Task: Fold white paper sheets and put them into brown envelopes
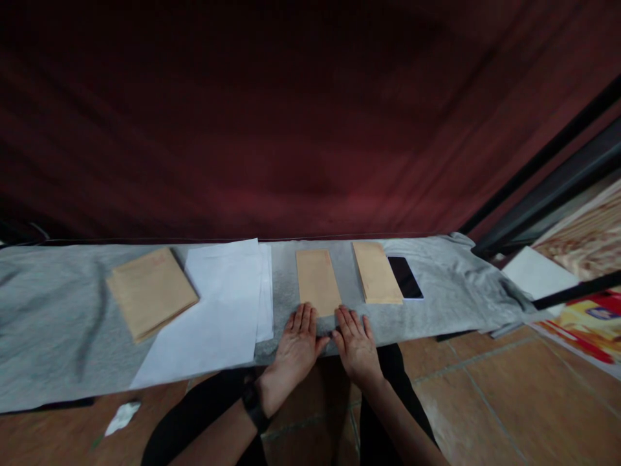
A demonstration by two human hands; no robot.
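My left hand [297, 346] and my right hand [356, 343] lie flat side by side on the front edge of a grey cloth [63, 323], fingers stretched out, holding nothing. Their fingertips reach the near end of a tan envelope [317, 279] lying lengthwise straight ahead. A second tan envelope [376, 272] lies just to its right, and a black phone [405, 277] lies next to that one. A black band sits on my left wrist.
A stack of white paper sheets [218, 310] lies left of my hands, and a pile of tan envelopes [150, 291] further left. A dark red curtain hangs behind. A crumpled white scrap [122, 416] lies on the tiled floor. Black bars and colourful printed sheets stand at right.
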